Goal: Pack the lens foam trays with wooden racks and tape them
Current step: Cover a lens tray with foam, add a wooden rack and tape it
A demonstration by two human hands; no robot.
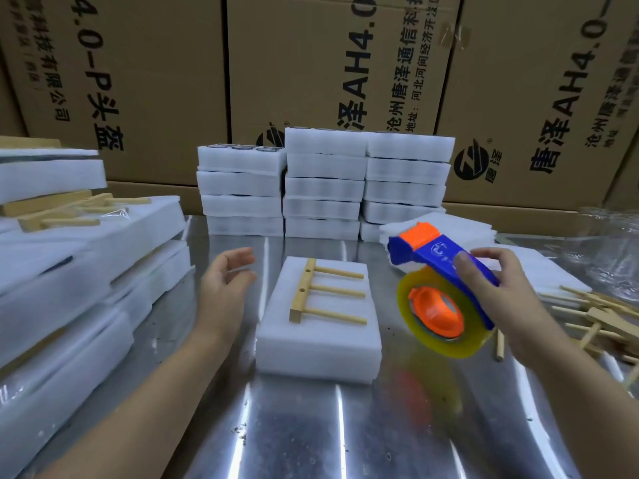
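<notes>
White foam tray [318, 344] sits mid-way on the steel table [311, 426], its long axis running away from the person. A wooden rack [301, 299] lies flat on top, pegs pointing right. The tray is left of and below the tape dispenser [439, 292], which the right hand [498, 295] grips, raised. The left hand [224, 281], fingers loose and holding nothing, hovers just beside the tray's left edge and is the nearer hand.

left hand [225, 281] just hovers open, fingers loosely curved, while the right hand [494, 292] grips a blue-and-orange plastic tape dispenser [439, 252] mid-air
</notes>
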